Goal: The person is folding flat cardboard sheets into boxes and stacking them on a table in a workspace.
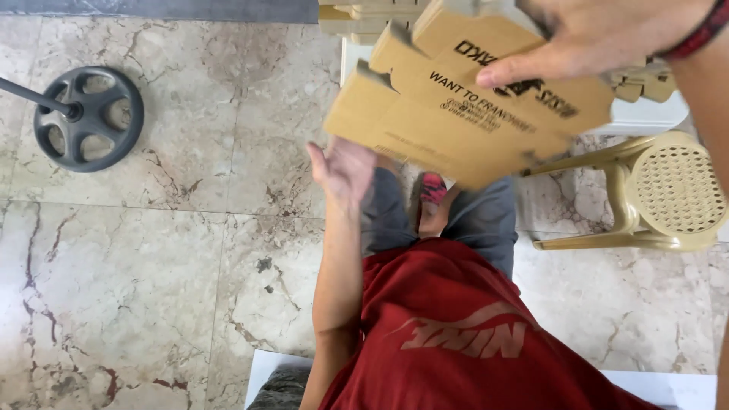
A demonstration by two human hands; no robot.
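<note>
The right hand [600, 34] comes in from the top right corner of the view, fingers closed down on the upper face of a flat, unfolded cardboard box blank [456, 99] (brown, with dark print), a dark red band on its wrist; the blank hangs tilted in the air, its notched flaps pointing left, above the person's knees and in front of a white table [645, 118]. The left hand [343, 171] sits just under the blank's lower left corner, palm up, fingers spread apart and holding nothing, the forearm running straight down along the red shirt [456, 334]; whether it touches the card I cannot tell. More cardboard pieces [357, 19] lie stacked on the table's far edge. A beige plastic stool [668, 193] stands close on the right; on the left the marble floor [152, 288] lies open out to a round dark stand base [89, 118].
</note>
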